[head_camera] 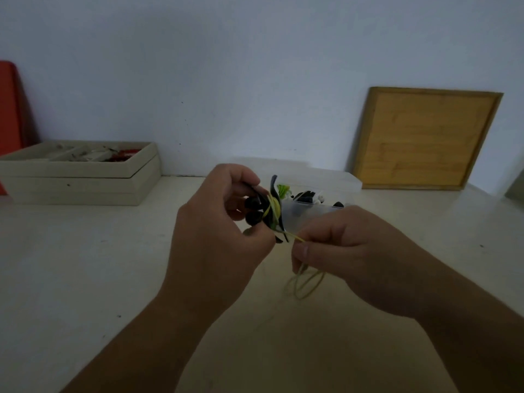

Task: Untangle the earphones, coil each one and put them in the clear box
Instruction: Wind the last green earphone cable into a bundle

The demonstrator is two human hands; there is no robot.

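Note:
My left hand (215, 222) grips a coiled bundle of black earphones (262, 209), buds toward my palm, held above the table. A yellow-green cord (274, 211) is wound around that bundle. My right hand (340, 245) pinches the free end of the same cord, and loose loops of it (307, 282) hang below my fingers. Behind the hands stands the clear box (326, 194) with its lid open at the back; black, white and green earphone parts lie inside. My hands hide its front.
A beige compartment box (82, 177) with small items stands at the back left, and a red board (10, 109) leans behind it. A wooden tray (425, 137) leans on the wall at the back right. The pale table (85, 265) stretches in front.

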